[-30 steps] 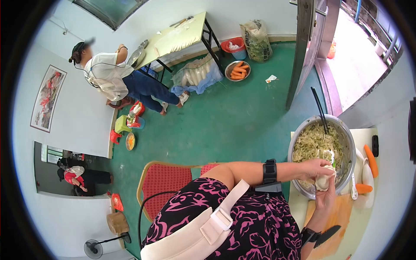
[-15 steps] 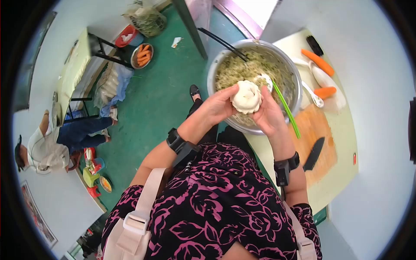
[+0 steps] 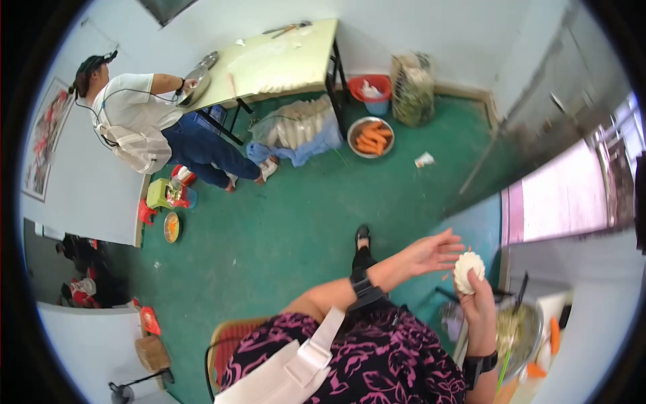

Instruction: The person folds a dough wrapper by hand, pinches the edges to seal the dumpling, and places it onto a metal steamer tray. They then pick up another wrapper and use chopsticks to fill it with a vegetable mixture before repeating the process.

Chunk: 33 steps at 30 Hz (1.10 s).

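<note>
Floor (image 3: 303,222): green, running from the steel bowl away to the far wall.
Yellow table (image 3: 276,57): against the far wall, well apart from the steel bowl.
Co-worker (image 3: 134,128): stands at the end of the yellow table, farther from the steel bowl than anything else here, with a hand on a metal pan (image 3: 195,81).
Plastic sack (image 3: 296,124): lies under the yellow table, across the floor from the steel bowl.
Steel bowl (image 3: 540,333): the landmark, at the lower right, holding shredded filling (image 3: 511,330).
Carrot dish (image 3: 370,137): on the floor near the sack, well apart from the steel bowl.
Left hand (image 3: 434,252): up and left of the steel bowl, palm open and fingers spread, just beside the bun; contact cannot be told.
Right hand (image 3: 479,303): just left of the steel bowl, its fingers curled up around the bun from below.
Bun (image 3: 469,269): white and pleated, gripped at the top of the right hand, above and left of the steel bowl's rim.
</note>
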Each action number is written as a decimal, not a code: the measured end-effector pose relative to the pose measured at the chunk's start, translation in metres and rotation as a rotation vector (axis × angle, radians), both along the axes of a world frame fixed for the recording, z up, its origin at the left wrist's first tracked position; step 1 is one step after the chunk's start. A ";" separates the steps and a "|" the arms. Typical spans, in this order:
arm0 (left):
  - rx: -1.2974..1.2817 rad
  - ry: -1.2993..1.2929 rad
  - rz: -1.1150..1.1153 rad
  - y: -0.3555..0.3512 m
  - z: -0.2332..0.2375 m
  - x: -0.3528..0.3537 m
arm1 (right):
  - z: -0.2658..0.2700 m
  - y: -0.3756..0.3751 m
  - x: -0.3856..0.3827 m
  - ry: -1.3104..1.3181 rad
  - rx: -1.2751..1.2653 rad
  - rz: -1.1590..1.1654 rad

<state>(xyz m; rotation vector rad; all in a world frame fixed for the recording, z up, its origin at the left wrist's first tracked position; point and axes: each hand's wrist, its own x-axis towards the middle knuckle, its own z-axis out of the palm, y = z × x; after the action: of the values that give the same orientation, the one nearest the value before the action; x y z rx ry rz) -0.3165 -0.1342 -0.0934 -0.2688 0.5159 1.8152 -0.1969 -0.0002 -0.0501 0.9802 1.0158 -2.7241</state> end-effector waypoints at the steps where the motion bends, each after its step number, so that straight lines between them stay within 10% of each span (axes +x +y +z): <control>1: -0.028 -0.009 0.091 -0.030 -0.005 -0.033 | -0.007 -0.014 -0.036 -0.019 -0.024 0.057; 11: -0.305 -0.112 1.245 -0.373 -0.054 -0.206 | -0.129 -0.149 -0.462 -0.084 -0.154 0.518; 21: -0.779 0.030 1.229 -0.534 -0.135 -0.489 | -0.119 -0.328 -0.802 0.309 0.505 0.715; 33: -0.987 0.127 1.070 -0.513 -0.129 -0.617 | -0.156 -0.418 -0.874 0.461 0.906 0.735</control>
<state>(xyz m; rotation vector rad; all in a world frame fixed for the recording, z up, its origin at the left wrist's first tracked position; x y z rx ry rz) -0.9334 -0.6475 -0.2227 -1.2971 1.5567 2.4339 -1.0707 -0.4177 -0.2061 -0.0903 2.2157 -1.8445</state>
